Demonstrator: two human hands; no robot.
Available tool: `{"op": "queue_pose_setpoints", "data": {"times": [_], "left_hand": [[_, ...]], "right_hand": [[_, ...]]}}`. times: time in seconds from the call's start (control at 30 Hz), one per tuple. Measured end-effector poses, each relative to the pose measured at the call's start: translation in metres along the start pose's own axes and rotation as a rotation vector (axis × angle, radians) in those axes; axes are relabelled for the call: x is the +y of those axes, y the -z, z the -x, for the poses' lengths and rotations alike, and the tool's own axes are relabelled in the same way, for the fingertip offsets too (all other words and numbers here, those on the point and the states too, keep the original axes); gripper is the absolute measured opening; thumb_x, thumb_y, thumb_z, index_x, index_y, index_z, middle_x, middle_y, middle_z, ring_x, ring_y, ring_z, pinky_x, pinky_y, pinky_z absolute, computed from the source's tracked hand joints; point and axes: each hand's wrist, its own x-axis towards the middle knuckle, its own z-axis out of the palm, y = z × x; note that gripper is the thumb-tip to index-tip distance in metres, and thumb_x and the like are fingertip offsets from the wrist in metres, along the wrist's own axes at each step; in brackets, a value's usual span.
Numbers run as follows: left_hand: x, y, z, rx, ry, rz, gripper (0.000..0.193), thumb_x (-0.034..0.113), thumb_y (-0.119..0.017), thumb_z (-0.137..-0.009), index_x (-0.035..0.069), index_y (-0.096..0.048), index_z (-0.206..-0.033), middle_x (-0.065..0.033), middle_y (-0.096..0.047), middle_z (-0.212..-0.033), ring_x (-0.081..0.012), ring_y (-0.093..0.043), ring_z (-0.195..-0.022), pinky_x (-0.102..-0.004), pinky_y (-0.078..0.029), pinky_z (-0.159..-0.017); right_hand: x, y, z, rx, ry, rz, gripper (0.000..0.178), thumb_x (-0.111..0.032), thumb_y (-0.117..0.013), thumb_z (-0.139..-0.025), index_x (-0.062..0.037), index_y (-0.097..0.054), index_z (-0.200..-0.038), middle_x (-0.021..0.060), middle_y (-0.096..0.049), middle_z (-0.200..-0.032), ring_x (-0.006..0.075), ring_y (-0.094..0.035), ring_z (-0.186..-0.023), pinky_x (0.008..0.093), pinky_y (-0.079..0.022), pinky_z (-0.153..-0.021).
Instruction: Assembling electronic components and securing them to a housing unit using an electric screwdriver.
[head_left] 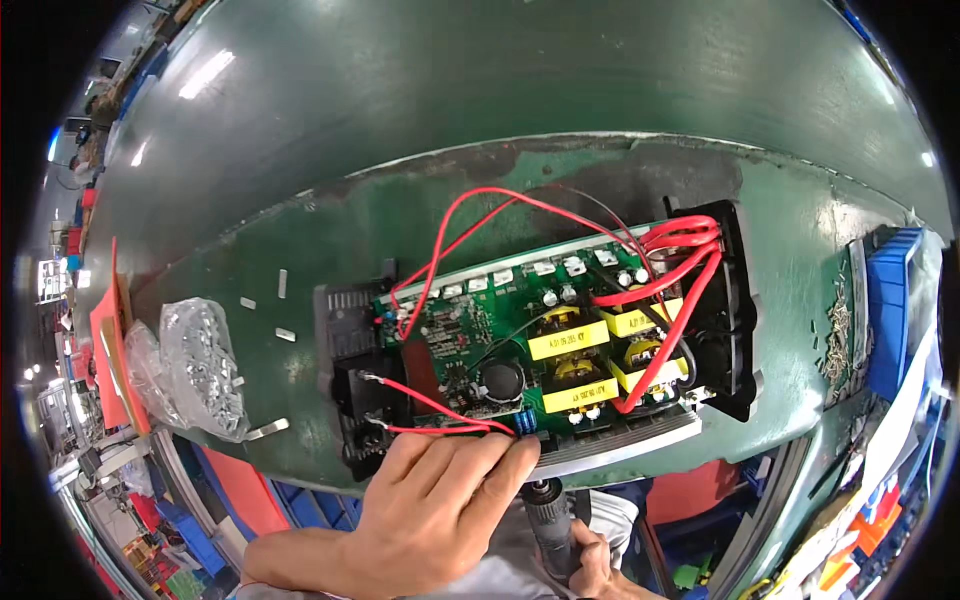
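Observation:
An electronic unit point(455, 325) lies across the work mat, its green circuit board uncovered between black end panels. Thick red wires point(685, 290) loop at its right end, and a thin red wire point(470, 195) arches above the far edge. Yellow-labelled transformers point(568, 340) stand on the board. My left hand point(440, 505) grips the near edge with its fingers together, beside the metal heatsink rail point(620, 445); its fingertips are partly hidden. Below that rail, my right hand point(592, 560) is wrapped round a dark power screwdriver point(550, 525), its tip pointing at the unit's near side.
Left of the unit sits a clear plastic bag point(205, 370) of small metal pieces, with several loose metal strips point(285, 335) nearby. Screws point(838, 335) lie in a narrow tray at right, beside a blue bin point(893, 310). Red sheets point(112, 350) stand at far left.

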Motion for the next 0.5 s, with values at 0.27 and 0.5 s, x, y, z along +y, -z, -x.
{"op": "queue_pose_setpoints", "data": {"times": [0.27,0.5], "left_hand": [[-0.007,-0.008,0.001,0.011,0.013,0.039,0.036,0.0,-0.077,-0.073,-0.001,-0.076,-0.11,-0.0075,-0.07,-0.099,-0.0216,-0.066,-0.077,-0.0366,-0.049,-0.073],[-0.003,-0.006,0.005,0.011,0.041,0.072,0.036,0.0,-0.078,-0.075,-0.002,-0.075,-0.111,-0.0077,-0.07,-0.098,-0.0229,-0.068,-0.08,-0.0374,-0.05,-0.072]], "right_hand": [[-0.015,-0.006,-0.02,-0.032,0.103,-0.134,0.089,-0.069,-0.029,-0.108,0.0111,-0.061,-0.131,0.0129,-0.074,-0.094,0.02,-0.069,-0.081,0.0321,-0.054,-0.075],[-0.007,0.004,-0.019,-0.253,-0.141,-0.515,0.097,-0.077,-0.038,-0.101,0.0128,-0.061,-0.128,0.0149,-0.069,-0.083,0.0196,-0.063,-0.067,0.0326,-0.049,-0.063]]}}
